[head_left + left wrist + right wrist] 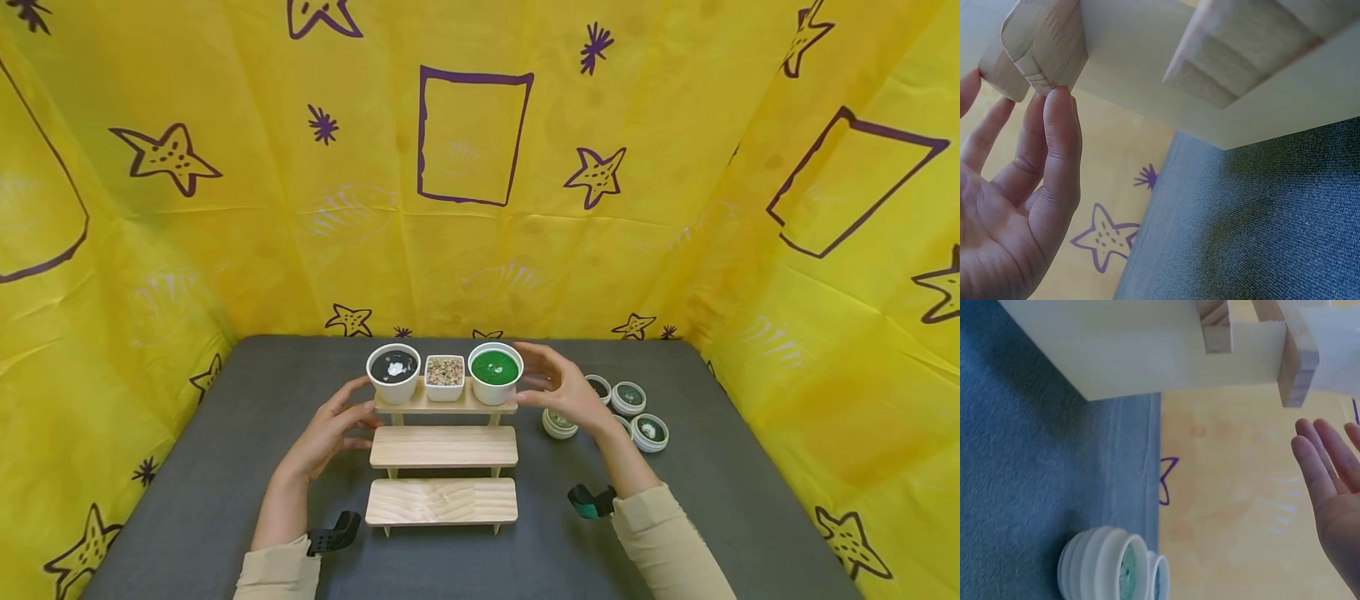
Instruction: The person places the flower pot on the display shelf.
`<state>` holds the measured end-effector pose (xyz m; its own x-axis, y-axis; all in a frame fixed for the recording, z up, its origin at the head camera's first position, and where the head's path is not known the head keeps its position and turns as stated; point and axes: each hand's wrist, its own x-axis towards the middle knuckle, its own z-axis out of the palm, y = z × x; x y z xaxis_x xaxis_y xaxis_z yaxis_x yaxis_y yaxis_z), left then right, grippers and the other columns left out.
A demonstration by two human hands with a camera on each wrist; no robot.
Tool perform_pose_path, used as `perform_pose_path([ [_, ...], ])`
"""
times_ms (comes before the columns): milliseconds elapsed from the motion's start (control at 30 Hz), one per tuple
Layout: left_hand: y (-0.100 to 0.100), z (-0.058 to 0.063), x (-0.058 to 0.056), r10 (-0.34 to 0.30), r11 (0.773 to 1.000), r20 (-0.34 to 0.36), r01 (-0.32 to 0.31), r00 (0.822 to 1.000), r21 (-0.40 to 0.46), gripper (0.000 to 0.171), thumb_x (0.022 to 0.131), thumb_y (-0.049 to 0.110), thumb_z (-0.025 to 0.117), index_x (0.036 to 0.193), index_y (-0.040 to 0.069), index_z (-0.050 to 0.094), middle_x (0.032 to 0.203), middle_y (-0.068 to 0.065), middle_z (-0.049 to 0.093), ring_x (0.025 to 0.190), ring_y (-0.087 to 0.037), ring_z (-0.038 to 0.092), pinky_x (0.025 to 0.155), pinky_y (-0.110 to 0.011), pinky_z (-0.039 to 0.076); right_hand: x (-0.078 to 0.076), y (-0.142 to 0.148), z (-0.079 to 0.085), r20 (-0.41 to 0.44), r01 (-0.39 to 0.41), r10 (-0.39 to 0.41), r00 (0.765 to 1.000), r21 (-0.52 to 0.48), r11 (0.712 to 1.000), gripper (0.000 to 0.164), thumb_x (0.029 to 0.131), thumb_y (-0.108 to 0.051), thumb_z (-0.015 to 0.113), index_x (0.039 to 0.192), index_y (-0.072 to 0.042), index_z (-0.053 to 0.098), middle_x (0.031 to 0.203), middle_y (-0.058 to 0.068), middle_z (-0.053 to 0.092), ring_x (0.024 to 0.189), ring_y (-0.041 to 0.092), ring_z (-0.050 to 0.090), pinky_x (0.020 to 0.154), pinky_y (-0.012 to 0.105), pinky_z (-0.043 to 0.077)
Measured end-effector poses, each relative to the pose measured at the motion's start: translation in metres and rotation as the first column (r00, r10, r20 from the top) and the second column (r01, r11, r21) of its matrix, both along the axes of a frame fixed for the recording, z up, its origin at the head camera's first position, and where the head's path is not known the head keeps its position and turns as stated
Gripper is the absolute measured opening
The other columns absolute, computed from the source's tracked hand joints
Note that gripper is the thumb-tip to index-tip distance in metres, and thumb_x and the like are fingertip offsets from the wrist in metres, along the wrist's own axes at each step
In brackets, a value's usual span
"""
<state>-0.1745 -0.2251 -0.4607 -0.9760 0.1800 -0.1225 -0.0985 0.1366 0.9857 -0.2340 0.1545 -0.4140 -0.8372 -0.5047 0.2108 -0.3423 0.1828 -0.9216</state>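
A three-tier wooden stand (444,447) stands mid-table. Its top board carries a white cup with dark contents (393,372), a small square bowl of speckled grains (445,377) and a white cup with green contents (496,372). My left hand (324,433) is at the stand's left side; in the left wrist view its fingertips (1059,100) touch the end of a wooden board (1054,47). On the other side, my right hand (562,385) is beside the green cup, fingers extended. The right wrist view shows it holding nothing, just apart from the board's end (1297,369).
Several small white ribbed pots (628,397) with greenish contents sit on the grey table (300,367) behind and below my right forearm. Yellow cloth (480,250) with purple drawings hangs at the back and both sides.
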Motion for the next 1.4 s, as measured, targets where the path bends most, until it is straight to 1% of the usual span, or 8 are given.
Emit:
perform_pose_path([
  [333,0.0,0.001,0.0,0.002,1.0,0.005,-0.002,1.0,-0.006,0.06,0.102,0.03,0.054,0.153,0.014,0.027,0.093,-0.001,0.069,0.091,-0.016,0.064,0.078,-0.037,0.058,0.002,0.027,-0.015,0.023,0.027,-0.028,0.999,0.016,1.0,0.071,0.087,-0.015,0.076,0.148,-0.017,0.041,0.148,0.02,0.05,0.133,0.04,0.053,0.111,0.051,0.042],
  [533,0.0,0.001,0.0,-0.003,1.0,0.002,0.003,1.0,-0.003,0.06,0.102,0.029,0.054,0.153,0.013,0.026,0.093,-0.002,0.068,0.092,-0.016,0.064,0.078,-0.037,0.058,0.007,0.042,-0.026,0.014,0.064,-0.064,0.998,-0.003,0.998,0.07,0.086,-0.008,0.075,0.147,-0.005,0.041,0.143,0.026,0.052,0.128,0.044,0.055,0.108,0.051,0.044],
  [600,0.001,0.001,0.0,-0.003,1.0,0.001,0.003,1.0,-0.001,0.06,0.102,0.029,0.054,0.153,0.013,0.026,0.093,-0.002,0.068,0.091,-0.016,0.064,0.078,-0.037,0.058,0.007,0.048,-0.03,0.014,0.073,-0.073,0.997,0.006,0.997,0.07,0.086,-0.007,0.074,0.147,-0.005,0.041,0.142,0.027,0.052,0.127,0.043,0.056,0.108,0.052,0.044],
  [733,0.001,0.001,0.0,-0.002,1.0,0.002,0.002,1.0,0.002,0.06,0.102,0.029,0.054,0.153,0.013,0.026,0.092,0.0,0.068,0.091,-0.015,0.064,0.078,-0.037,0.058,0.01,0.059,-0.033,0.019,0.087,-0.087,0.996,0.01,0.996,0.068,0.087,-0.006,0.073,0.147,-0.007,0.042,0.142,0.032,0.05,0.125,0.031,0.06,0.107,0.055,0.043],
  [833,0.001,0.001,0.0,0.001,1.0,0.003,-0.001,1.0,0.001,0.06,0.102,0.029,0.054,0.153,0.013,0.026,0.091,0.0,0.068,0.091,-0.015,0.064,0.078,-0.037,0.058,0.011,0.069,-0.035,0.013,0.11,-0.11,0.994,0.017,0.994,0.067,0.087,-0.007,0.073,0.147,-0.006,0.041,0.141,0.031,0.051,0.122,0.018,0.063,0.107,0.051,0.045],
  [1033,0.0,0.001,0.001,0.004,1.0,0.006,-0.004,1.0,-0.002,0.06,0.102,0.029,0.054,0.153,0.013,0.026,0.091,0.0,0.068,0.09,-0.015,0.064,0.077,-0.037,0.058,0.013,0.09,-0.033,0.003,0.164,-0.164,0.986,0.003,0.986,0.067,0.088,-0.005,0.072,0.147,-0.007,0.042,0.138,0.017,0.057,0.121,0.014,0.063,0.104,0.025,0.05],
  [1200,0.0,0.001,0.001,0.003,1.0,0.005,-0.003,1.0,-0.005,0.06,0.102,0.029,0.054,0.153,0.013,0.026,0.092,-0.001,0.068,0.09,-0.015,0.064,0.077,-0.037,0.058,0.014,0.108,-0.033,-0.018,0.179,-0.179,0.984,-0.023,0.984,0.065,0.089,-0.001,0.068,0.148,-0.005,0.04,0.133,-0.007,0.062,0.119,0.007,0.063,0.102,0.018,0.049],
  [1400,0.0,0.0,0.0,-0.002,1.0,0.002,0.002,1.0,-0.003,0.06,0.102,0.029,0.053,0.153,0.013,0.026,0.091,0.0,0.068,0.09,-0.015,0.064,0.077,-0.036,0.058,0.016,0.128,-0.038,-0.033,0.228,-0.231,0.972,-0.064,0.971,0.063,0.09,0.002,0.067,0.147,-0.003,0.041,0.13,-0.015,0.062,0.121,0.005,0.061,0.101,0.013,0.047],
])
